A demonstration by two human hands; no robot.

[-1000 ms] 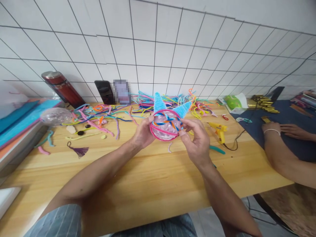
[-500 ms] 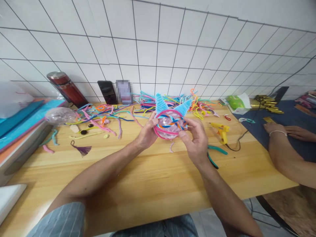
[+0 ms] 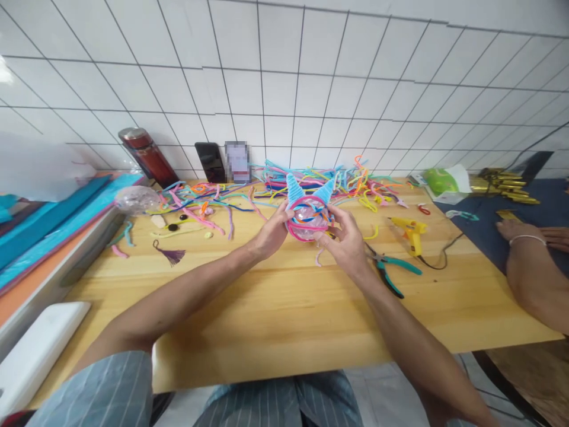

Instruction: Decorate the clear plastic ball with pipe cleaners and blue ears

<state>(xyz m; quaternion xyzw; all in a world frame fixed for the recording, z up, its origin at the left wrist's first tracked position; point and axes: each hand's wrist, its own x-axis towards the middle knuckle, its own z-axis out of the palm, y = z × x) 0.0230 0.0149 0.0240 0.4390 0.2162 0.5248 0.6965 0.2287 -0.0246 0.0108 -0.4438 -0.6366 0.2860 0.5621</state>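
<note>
Between my two hands is a clear plastic ball wrapped in pink, blue and orange pipe cleaners, with two light-blue pointed ears on top. My left hand grips its left side, thumb on the front. On the right side, my right hand pinches it with the thumb low and the fingers curled behind. The ball is held up over the table, ears upward. Teal-handled pliers lie near my right forearm. A short pink pipe cleaner piece rests just below the ball.
Loose pipe cleaners pile along the tiled wall. A yellow glue gun with its cord lies right. At left are a purple tassel, another clear ball and a red thermos. A co-worker's hand works at far right.
My view has shifted, so the scene sits further right in it. Both hands still hold the ball, now slightly farther from me. More of the pliers shows beside my right wrist.
</note>
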